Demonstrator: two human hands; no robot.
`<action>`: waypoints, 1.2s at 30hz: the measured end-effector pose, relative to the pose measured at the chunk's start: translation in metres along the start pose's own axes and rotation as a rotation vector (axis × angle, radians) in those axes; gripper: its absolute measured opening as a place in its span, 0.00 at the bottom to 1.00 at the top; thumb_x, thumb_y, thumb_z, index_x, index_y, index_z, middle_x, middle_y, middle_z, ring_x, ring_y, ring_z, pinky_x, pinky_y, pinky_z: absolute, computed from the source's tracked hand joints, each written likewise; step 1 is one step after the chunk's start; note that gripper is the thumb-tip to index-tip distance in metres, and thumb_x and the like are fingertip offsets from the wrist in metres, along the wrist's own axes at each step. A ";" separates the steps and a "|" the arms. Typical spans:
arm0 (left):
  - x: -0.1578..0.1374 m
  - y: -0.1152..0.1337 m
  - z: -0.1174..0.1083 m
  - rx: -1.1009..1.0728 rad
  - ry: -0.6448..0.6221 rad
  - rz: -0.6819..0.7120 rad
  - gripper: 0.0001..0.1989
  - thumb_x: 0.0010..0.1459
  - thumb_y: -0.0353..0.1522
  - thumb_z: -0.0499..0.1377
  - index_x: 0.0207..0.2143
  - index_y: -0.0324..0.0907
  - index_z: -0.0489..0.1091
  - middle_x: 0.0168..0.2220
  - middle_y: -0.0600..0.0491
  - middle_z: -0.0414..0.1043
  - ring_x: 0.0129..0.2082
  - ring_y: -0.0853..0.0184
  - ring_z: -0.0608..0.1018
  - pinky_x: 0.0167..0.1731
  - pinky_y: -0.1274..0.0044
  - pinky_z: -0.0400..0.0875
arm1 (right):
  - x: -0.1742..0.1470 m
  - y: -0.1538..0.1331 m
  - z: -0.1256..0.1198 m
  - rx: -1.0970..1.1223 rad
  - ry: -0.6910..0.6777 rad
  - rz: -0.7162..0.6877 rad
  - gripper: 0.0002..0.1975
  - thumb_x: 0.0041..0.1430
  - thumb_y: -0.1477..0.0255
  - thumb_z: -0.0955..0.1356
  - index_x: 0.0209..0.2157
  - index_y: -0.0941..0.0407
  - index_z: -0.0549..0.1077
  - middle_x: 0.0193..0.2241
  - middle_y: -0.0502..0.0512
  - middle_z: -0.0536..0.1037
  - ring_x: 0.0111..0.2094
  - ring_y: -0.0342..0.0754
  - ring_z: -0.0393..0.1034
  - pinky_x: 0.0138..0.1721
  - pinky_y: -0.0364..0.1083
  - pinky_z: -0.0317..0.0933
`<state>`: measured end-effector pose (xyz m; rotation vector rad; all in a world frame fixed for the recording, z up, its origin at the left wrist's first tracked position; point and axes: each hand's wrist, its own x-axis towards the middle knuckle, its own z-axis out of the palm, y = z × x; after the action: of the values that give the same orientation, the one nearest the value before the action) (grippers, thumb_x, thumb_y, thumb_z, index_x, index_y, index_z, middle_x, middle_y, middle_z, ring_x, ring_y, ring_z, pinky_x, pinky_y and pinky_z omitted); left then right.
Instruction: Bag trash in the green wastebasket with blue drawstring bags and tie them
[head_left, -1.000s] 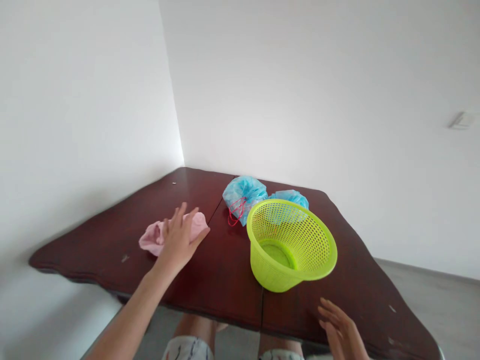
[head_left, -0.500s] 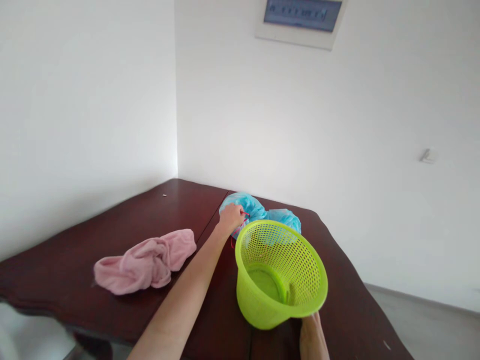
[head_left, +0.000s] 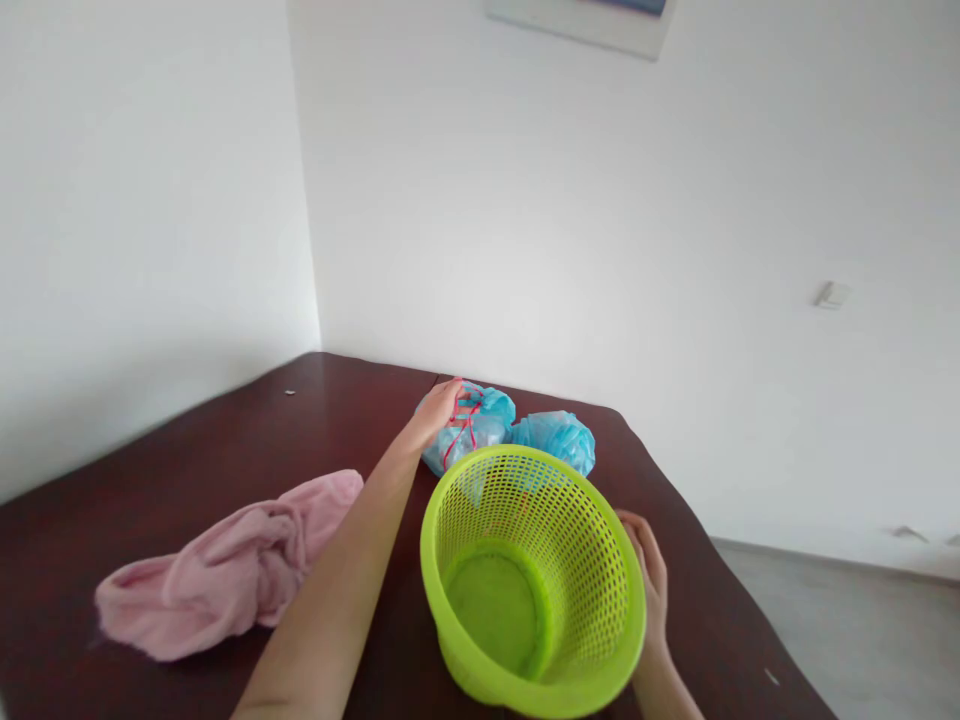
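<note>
A lime-green perforated plastic basket (head_left: 499, 610) is in front of me, its mouth tipped toward me and its inside bare. My right hand (head_left: 646, 565) is at its right side, fingers curled against the outer wall; the fingertips are partly hidden behind the rim. Beyond the basket, my left hand (head_left: 442, 408) reaches to a blue translucent plastic bag (head_left: 480, 430) with red drawstrings (head_left: 471, 425). Its fingers are stretched out over the bag among the strings. Next to it lies a second blue plastic bag (head_left: 559, 438), bunched up.
A crumpled pink cloth (head_left: 232, 565) lies left of my left forearm on the dark reddish-brown table (head_left: 360, 395). White walls (head_left: 480, 220) meet behind the table. A small white scrap (head_left: 290, 392) is near the far left corner. Grey floor (head_left: 810, 610) shows at the right.
My left hand has gone from closed at the red string to fingers stretched over the bag. My right hand has moved up the basket's side, and the basket sits lower and further left in view.
</note>
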<state>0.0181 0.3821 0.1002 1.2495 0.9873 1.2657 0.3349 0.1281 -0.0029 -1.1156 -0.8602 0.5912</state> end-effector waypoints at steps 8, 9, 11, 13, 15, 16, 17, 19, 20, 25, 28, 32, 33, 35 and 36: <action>-0.009 0.013 0.006 -0.298 -0.117 0.055 0.16 0.70 0.44 0.71 0.41 0.41 0.77 0.42 0.47 0.84 0.41 0.62 0.86 0.46 0.70 0.84 | 0.148 -0.026 0.136 0.260 -0.468 -0.026 0.28 0.61 0.37 0.82 0.46 0.46 0.89 0.51 0.57 0.91 0.44 0.54 0.84 0.43 0.51 0.76; -0.011 0.012 0.008 -0.253 -0.152 0.101 0.18 0.67 0.45 0.75 0.41 0.41 0.77 0.42 0.48 0.83 0.41 0.62 0.85 0.45 0.71 0.83 | 0.153 -0.024 0.146 0.207 -0.532 -0.061 0.27 0.64 0.38 0.81 0.48 0.45 0.90 0.56 0.56 0.91 0.48 0.55 0.85 0.46 0.51 0.77; -0.013 0.009 0.011 -0.112 -0.229 0.235 0.22 0.60 0.45 0.82 0.42 0.42 0.77 0.43 0.50 0.83 0.43 0.63 0.84 0.47 0.72 0.81 | 0.157 -0.020 0.162 0.109 -0.616 -0.137 0.25 0.67 0.41 0.80 0.52 0.43 0.90 0.59 0.54 0.90 0.52 0.55 0.84 0.51 0.52 0.77; -0.013 0.005 0.015 0.019 -0.301 0.366 0.25 0.55 0.40 0.85 0.45 0.42 0.77 0.48 0.48 0.84 0.48 0.62 0.85 0.52 0.71 0.81 | 0.158 -0.016 0.171 0.060 -0.666 -0.171 0.23 0.66 0.42 0.81 0.50 0.43 0.91 0.52 0.53 0.92 0.50 0.54 0.84 0.53 0.52 0.75; -0.013 0.001 0.020 0.064 -0.344 0.427 0.26 0.55 0.36 0.84 0.50 0.44 0.78 0.57 0.44 0.84 0.53 0.60 0.86 0.55 0.68 0.81 | 0.158 -0.011 0.177 0.058 -0.708 -0.155 0.22 0.64 0.43 0.83 0.47 0.45 0.90 0.44 0.52 0.91 0.46 0.53 0.82 0.50 0.51 0.75; -0.013 -0.001 0.023 0.064 -0.353 0.435 0.25 0.56 0.34 0.83 0.51 0.45 0.77 0.61 0.43 0.84 0.54 0.59 0.87 0.56 0.67 0.82 | 0.158 -0.009 0.179 0.065 -0.728 -0.139 0.23 0.62 0.43 0.84 0.46 0.45 0.89 0.42 0.52 0.90 0.43 0.53 0.81 0.49 0.51 0.74; -0.013 -0.002 0.026 0.054 -0.346 0.438 0.23 0.58 0.33 0.81 0.51 0.45 0.77 0.63 0.42 0.83 0.54 0.59 0.87 0.56 0.66 0.82 | 0.159 -0.007 0.181 0.072 -0.744 -0.124 0.24 0.61 0.44 0.84 0.45 0.46 0.88 0.41 0.52 0.89 0.41 0.52 0.80 0.46 0.51 0.73; -0.014 -0.003 0.034 0.031 -0.301 0.440 0.20 0.59 0.30 0.77 0.51 0.45 0.76 0.67 0.42 0.82 0.54 0.60 0.89 0.58 0.65 0.82 | 0.159 -0.003 0.183 0.082 -0.755 -0.101 0.25 0.58 0.45 0.86 0.44 0.47 0.86 0.39 0.52 0.88 0.39 0.51 0.78 0.43 0.50 0.71; -0.014 -0.003 0.037 0.036 -0.270 0.441 0.20 0.59 0.29 0.76 0.51 0.46 0.76 0.67 0.42 0.82 0.53 0.60 0.89 0.58 0.65 0.83 | 0.159 -0.001 0.183 0.084 -0.751 -0.093 0.25 0.57 0.45 0.86 0.43 0.48 0.85 0.38 0.51 0.87 0.37 0.51 0.77 0.41 0.50 0.70; -0.013 0.001 0.042 0.142 -0.100 0.442 0.18 0.62 0.32 0.74 0.52 0.45 0.76 0.61 0.44 0.84 0.48 0.61 0.90 0.52 0.68 0.83 | 0.161 0.001 0.178 0.056 -0.664 -0.078 0.28 0.56 0.41 0.83 0.39 0.48 0.79 0.34 0.50 0.82 0.35 0.51 0.74 0.41 0.50 0.69; -0.012 0.009 0.033 0.135 0.003 0.435 0.17 0.57 0.27 0.69 0.48 0.44 0.75 0.60 0.44 0.83 0.48 0.61 0.88 0.46 0.71 0.82 | 0.165 -0.003 0.171 -0.015 -0.570 -0.029 0.28 0.56 0.39 0.81 0.40 0.48 0.80 0.32 0.50 0.81 0.35 0.53 0.74 0.39 0.51 0.68; -0.016 0.024 0.021 0.124 -0.034 0.439 0.12 0.55 0.27 0.63 0.43 0.43 0.77 0.48 0.48 0.85 0.45 0.61 0.85 0.44 0.72 0.79 | 0.167 -0.011 0.164 -0.040 -0.570 -0.033 0.29 0.57 0.39 0.80 0.47 0.47 0.82 0.35 0.52 0.84 0.37 0.55 0.76 0.39 0.53 0.69; -0.019 0.027 0.020 0.124 -0.074 0.434 0.09 0.58 0.29 0.63 0.42 0.43 0.78 0.45 0.49 0.84 0.44 0.62 0.84 0.45 0.71 0.79 | 0.167 -0.013 0.163 -0.036 -0.590 -0.054 0.29 0.58 0.40 0.81 0.48 0.47 0.82 0.37 0.53 0.85 0.37 0.55 0.77 0.40 0.53 0.70; -0.024 0.031 0.022 0.164 -0.161 0.424 0.08 0.66 0.34 0.62 0.43 0.44 0.80 0.43 0.49 0.84 0.44 0.61 0.84 0.47 0.70 0.78 | 0.166 -0.018 0.161 -0.047 -0.620 -0.083 0.27 0.59 0.43 0.82 0.48 0.47 0.82 0.36 0.53 0.85 0.37 0.54 0.77 0.39 0.53 0.70; -0.027 0.032 0.025 0.203 -0.203 0.423 0.10 0.70 0.37 0.62 0.46 0.44 0.82 0.44 0.49 0.85 0.45 0.60 0.84 0.49 0.69 0.78 | 0.165 -0.021 0.160 -0.059 -0.628 -0.087 0.26 0.59 0.44 0.82 0.47 0.48 0.83 0.35 0.53 0.85 0.36 0.54 0.76 0.39 0.53 0.70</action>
<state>0.0358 0.3495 0.1312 1.7764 0.7396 1.3445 0.2927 0.3330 0.0945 -0.9444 -1.4653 0.8665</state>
